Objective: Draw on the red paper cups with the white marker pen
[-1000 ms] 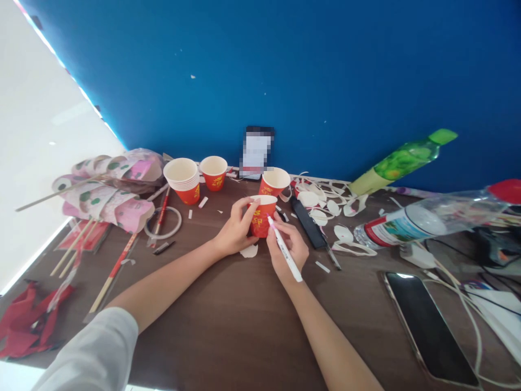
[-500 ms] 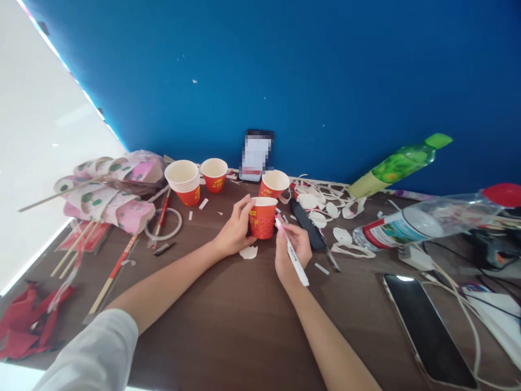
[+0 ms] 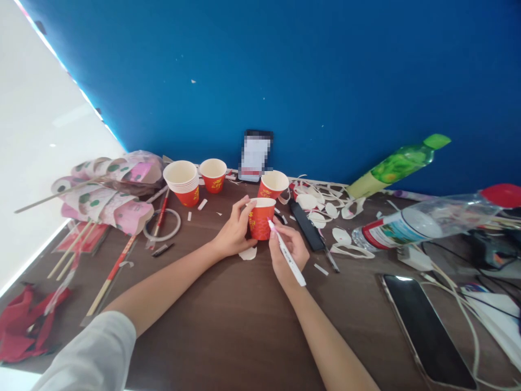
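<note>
A red paper cup [image 3: 262, 220] with yellow print stands upright on the dark table, and my left hand [image 3: 235, 227] is wrapped around its left side. My right hand [image 3: 289, 255] grips a white marker pen [image 3: 290, 258] like a pencil. Its pink tip is at the cup's right front wall; whether it touches I cannot tell. Directly behind this cup is another red paper cup [image 3: 274, 183]. A single cup [image 3: 213, 175] and a stack of cups [image 3: 181, 182] stand further left. A scrap of white paper [image 3: 248, 253] lies below my left hand.
A phone [image 3: 255, 155] leans on the blue wall. White paper cut-outs [image 3: 309, 202] and a black tool [image 3: 306, 224] lie right of the cups. Two bottles, one green-capped [image 3: 391, 168], one red-capped [image 3: 423, 221], lean at right, near another phone [image 3: 423, 326]. Pink wrapped bundles [image 3: 106, 201] lie left.
My right hand has moved slightly left, bringing the marker tip from beside the cup's right edge onto its front. The cup has turned a little, its yellow print shifting left.
</note>
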`<state>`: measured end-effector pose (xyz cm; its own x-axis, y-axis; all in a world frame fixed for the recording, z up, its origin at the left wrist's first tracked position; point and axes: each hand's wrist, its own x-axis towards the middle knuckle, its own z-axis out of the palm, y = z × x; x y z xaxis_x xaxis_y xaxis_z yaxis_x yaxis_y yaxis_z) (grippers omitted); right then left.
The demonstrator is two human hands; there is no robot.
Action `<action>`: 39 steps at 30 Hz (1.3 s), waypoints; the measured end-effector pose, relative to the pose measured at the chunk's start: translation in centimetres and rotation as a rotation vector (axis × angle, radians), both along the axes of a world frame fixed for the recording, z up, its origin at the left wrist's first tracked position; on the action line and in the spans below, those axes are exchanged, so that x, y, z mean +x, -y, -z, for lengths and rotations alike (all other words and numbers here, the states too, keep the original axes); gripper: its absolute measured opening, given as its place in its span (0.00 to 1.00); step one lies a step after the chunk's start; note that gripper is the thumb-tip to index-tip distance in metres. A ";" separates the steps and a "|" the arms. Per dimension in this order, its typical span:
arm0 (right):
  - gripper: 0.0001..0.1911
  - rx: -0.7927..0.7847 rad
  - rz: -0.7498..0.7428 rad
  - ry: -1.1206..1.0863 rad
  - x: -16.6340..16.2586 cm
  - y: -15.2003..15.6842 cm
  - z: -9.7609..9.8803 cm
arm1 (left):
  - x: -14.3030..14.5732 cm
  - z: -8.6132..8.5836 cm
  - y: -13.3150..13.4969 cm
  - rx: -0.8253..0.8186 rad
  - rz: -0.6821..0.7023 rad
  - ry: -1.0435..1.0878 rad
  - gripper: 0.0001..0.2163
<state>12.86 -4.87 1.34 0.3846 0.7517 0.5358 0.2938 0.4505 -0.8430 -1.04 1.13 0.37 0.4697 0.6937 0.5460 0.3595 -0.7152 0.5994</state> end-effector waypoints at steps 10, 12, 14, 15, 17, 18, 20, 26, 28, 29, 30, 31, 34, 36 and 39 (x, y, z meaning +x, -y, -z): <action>0.02 -0.005 0.019 -0.003 -0.1 0.1 -0.5 | 0.0 -0.1 0.0 0.022 -0.011 -0.006 0.48; 0.02 -0.007 0.015 -0.012 0.0 0.1 -0.6 | 0.0 -0.1 0.0 0.016 -0.012 -0.012 0.48; 0.02 0.000 0.002 -0.025 0.0 0.2 -0.8 | 0.0 -0.1 0.0 0.012 -0.012 -0.013 0.48; 0.02 0.005 -0.005 -0.029 0.0 0.2 -0.8 | 0.0 -0.1 0.0 0.009 -0.011 -0.012 0.48; 0.02 0.011 -0.010 -0.026 0.0 0.3 -0.8 | 0.0 -0.1 -0.1 0.012 -0.008 -0.009 0.48; 0.03 0.013 -0.007 -0.018 0.0 0.2 -0.8 | 0.0 -0.1 -0.1 0.015 -0.007 -0.010 0.48; 0.03 0.016 -0.002 -0.001 0.0 0.1 -0.5 | 0.0 -0.1 0.0 0.022 -0.006 -0.015 0.48; 0.05 0.059 -0.024 0.027 0.2 -0.3 0.3 | 0.0 0.0 0.0 0.038 -0.013 -0.019 0.47; 0.05 0.055 -0.014 0.039 0.2 -0.3 0.3 | 0.1 0.0 0.0 0.043 -0.011 -0.016 0.46; 0.05 0.047 -0.004 0.046 0.2 -0.2 0.2 | 0.1 0.0 0.0 0.044 -0.010 -0.015 0.46; 0.05 0.038 0.007 0.052 0.1 -0.2 0.1 | 0.1 0.0 0.0 0.043 -0.009 -0.013 0.46; 0.05 0.028 0.017 0.056 0.1 -0.1 -0.1 | 0.1 0.0 0.0 0.042 -0.008 -0.011 0.46; 0.05 0.009 0.032 0.061 -0.1 0.0 -0.5 | 0.1 0.0 0.0 0.039 -0.009 -0.008 0.46; 0.06 0.010 0.039 0.067 -0.1 0.0 -0.6 | 0.1 0.0 0.0 0.036 -0.011 -0.009 0.46; 0.06 0.025 0.053 0.074 0.1 0.0 -0.5 | 0.1 0.0 0.1 0.030 -0.008 -0.008 0.46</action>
